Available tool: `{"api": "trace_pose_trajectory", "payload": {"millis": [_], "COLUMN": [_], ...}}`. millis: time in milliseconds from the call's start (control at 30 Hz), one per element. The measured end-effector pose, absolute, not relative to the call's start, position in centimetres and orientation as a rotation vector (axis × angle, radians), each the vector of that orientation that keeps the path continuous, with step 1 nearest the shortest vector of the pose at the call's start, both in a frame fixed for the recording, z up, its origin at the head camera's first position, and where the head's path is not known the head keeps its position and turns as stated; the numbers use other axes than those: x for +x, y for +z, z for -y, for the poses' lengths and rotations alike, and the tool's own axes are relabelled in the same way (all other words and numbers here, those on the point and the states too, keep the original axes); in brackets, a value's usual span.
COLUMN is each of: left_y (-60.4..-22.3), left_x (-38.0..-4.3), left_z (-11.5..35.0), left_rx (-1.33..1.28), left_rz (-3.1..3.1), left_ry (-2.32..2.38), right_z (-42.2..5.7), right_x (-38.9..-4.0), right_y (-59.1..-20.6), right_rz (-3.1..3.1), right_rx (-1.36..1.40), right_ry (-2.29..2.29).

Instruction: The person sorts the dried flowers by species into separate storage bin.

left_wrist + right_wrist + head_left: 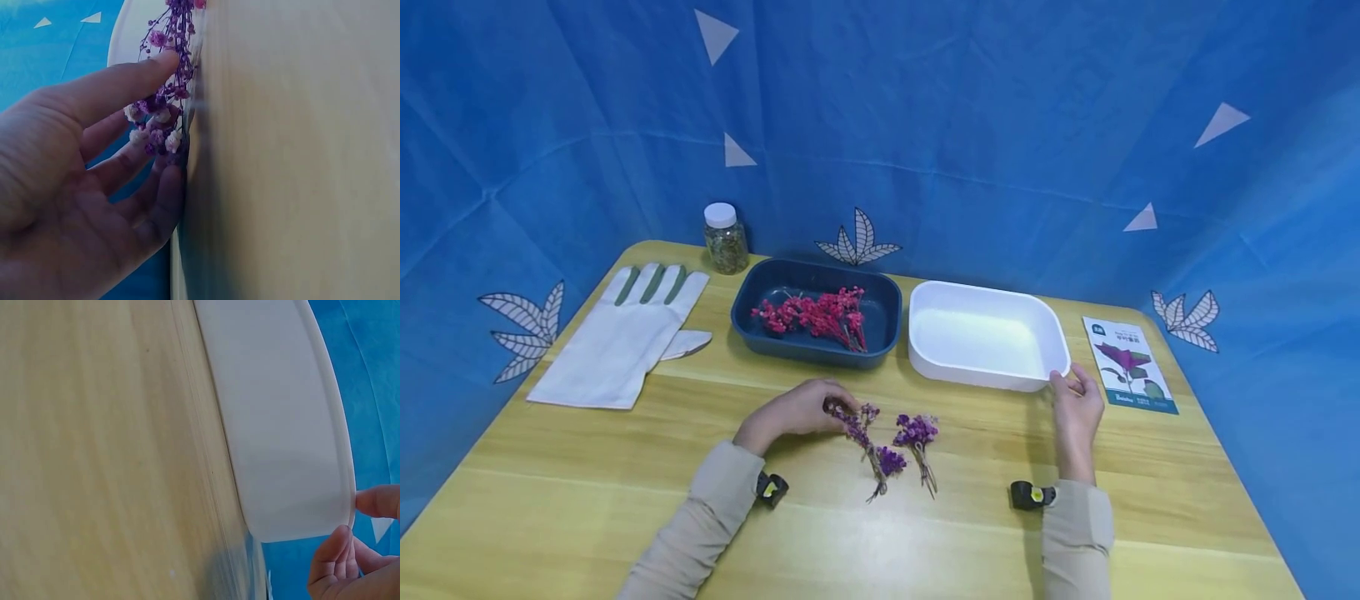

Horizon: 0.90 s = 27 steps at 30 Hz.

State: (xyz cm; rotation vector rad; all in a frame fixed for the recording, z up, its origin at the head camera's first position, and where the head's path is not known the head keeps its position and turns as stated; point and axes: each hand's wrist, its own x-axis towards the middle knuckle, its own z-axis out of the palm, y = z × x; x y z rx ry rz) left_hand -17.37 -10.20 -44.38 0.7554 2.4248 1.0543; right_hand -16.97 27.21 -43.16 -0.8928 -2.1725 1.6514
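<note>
My left hand (805, 407) holds the flower end of a bunch of dried purple flowers (859, 429), low over the wooden table. In the left wrist view the thumb lies across the purple and white blossoms (156, 134), with curled fingers behind them. Beside this bunch are a purple flower head (891, 461) and another tied purple bunch (915, 430), their stems toward me. My right hand (1078, 412) pinches the near right corner of a white tray (970, 372). Thumb and fingertips meet at its rim in the right wrist view; the tray's inside looks bare from the head view.
Left of the white tray stands a dark blue tray (805, 354) with red dried flowers (820, 312). White gloves (613, 350) and a lidded glass jar (726, 244) are farther left. A flower-printed packet (1129, 367) lies at right. Blue cloth (970, 100) hangs behind the table.
</note>
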Motion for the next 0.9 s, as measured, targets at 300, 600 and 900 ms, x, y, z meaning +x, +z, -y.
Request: {"api": "trace_pose_trajectory", "payload": {"millis": [300, 600, 900], "left_y": [-44.1, -43.0, -42.7], "left_x": [-17.6, -17.5, -17.4], "left_z": [10.7, 10.8, 10.2], "left_rx": [0.751, 0.764, 0.737], "left_rz": [-2.440, -2.450, -2.456], "left_ry": [1.075, 1.176, 1.212], "right_z": [-27.3, -27.2, -27.3], "right_x": [-17.3, -17.3, -17.2], "right_y": [-43.1, -43.1, -43.2], "right_rz": [2.145, 2.149, 2.143], "right_rx": [-0.902, -0.920, -0.914], "right_ry": [1.684, 1.687, 1.686]}}
